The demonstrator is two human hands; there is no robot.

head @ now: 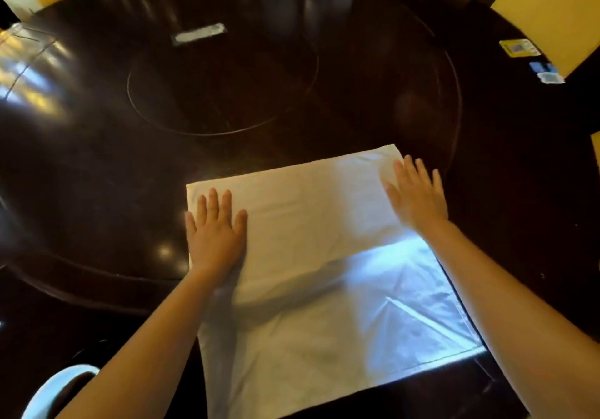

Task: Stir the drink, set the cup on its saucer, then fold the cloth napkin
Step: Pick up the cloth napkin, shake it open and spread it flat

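A white cloth napkin (324,272) lies spread flat on the dark round table (97,175), reaching to the near edge. My left hand (216,233) rests palm down with fingers apart on the napkin's far left part. My right hand (417,191) lies flat, fingers spread, on its far right corner. Neither hand holds anything. A white rounded rim, perhaps the cup or saucer (55,389), shows at the bottom left, partly hidden by my left forearm.
A round turntable (224,84) sits in the table's middle with a small white packet (198,33) on it. Small cards (519,47) lie at the far right edge. Yellow chairs (552,6) stand around the far side.
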